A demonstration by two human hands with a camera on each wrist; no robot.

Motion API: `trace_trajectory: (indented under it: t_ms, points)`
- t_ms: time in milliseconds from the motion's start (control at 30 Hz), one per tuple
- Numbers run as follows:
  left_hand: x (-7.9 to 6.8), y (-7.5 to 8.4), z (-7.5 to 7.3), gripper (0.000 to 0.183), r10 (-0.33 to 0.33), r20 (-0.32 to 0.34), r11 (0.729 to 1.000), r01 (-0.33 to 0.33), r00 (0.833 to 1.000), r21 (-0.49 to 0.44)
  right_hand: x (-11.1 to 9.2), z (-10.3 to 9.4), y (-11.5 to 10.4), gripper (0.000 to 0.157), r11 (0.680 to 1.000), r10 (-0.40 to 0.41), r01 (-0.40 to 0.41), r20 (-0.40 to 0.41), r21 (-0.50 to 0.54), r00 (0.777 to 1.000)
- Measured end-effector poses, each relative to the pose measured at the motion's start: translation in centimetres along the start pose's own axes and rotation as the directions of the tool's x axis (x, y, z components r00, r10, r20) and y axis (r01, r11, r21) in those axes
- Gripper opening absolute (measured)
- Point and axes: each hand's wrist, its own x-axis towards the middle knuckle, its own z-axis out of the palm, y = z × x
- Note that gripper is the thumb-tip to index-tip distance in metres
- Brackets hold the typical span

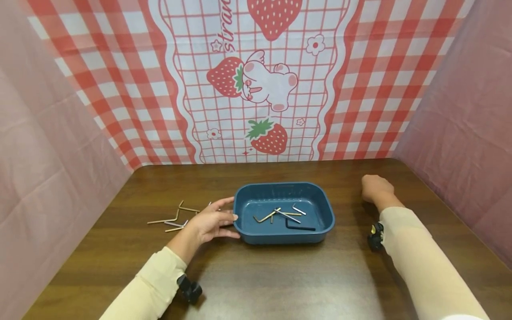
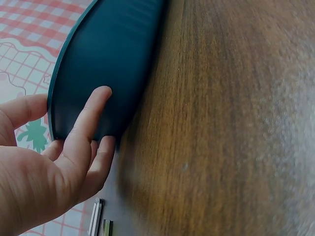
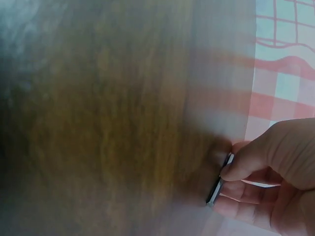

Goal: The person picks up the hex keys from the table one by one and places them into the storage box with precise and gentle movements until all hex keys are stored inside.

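Note:
My left hand [image 1: 210,222] is at the left end of a blue tray [image 1: 284,238]. One fingertip reaches over its rim, while other fingers [image 2: 88,115] press the outer wall. Inside the tray lie several L-shaped hex keys, among them a black hex key [image 1: 301,228] and a silver hex key [image 1: 288,216]. Far to the right, my right hand [image 1: 377,189] is low over the table. In the right wrist view it pinches a thin dark hex key [image 3: 219,181] between thumb and fingers; the head view hides this piece behind the hand.
Several gold and silver hex keys [image 1: 170,221] lie loose on the brown wooden table [image 1: 280,280], left of the tray and partly behind my left hand. A strawberry-print cloth [image 1: 260,89] hangs at the back. Pink cloths [image 1: 460,115] close off both sides.

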Motion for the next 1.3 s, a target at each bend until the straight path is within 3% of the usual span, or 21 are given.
trace_trajectory:
  t_ms: [267,533,667,867,1300]
  points:
    - [0.1,0.2,0.1,0.070,-0.006,0.001,1.000,0.006,1.000,-0.002,-0.4,-0.1,-0.1,0.016,1.000,-0.014,0.014,-0.017,0.008,1.000]
    - [0.0,0.2,0.1,0.069,-0.004,0.002,1.000,0.004,1.000,-0.002,-1.2,-0.3,-0.5,0.011,0.998,-0.056,0.058,-0.094,0.020,0.994]
    - [0.1,0.2,0.1,0.069,-0.004,0.003,1.000,0.004,1.000,-0.002,-1.8,-0.3,-0.9,0.009,0.994,-0.095,0.101,-0.135,0.035,0.986]
    - [0.1,0.1,0.1,0.069,-0.001,0.007,1.000,0.001,1.000,-0.004,-2.5,-0.4,-1.5,0.022,0.987,-0.148,0.157,-0.169,0.039,0.974]
    - [-0.1,0.2,0.2,0.069,-0.007,-0.008,1.000,0.007,1.000,0.002,-3.6,-1.1,-3.7,0.018,0.958,-0.280,0.286,-0.225,-0.004,0.933]
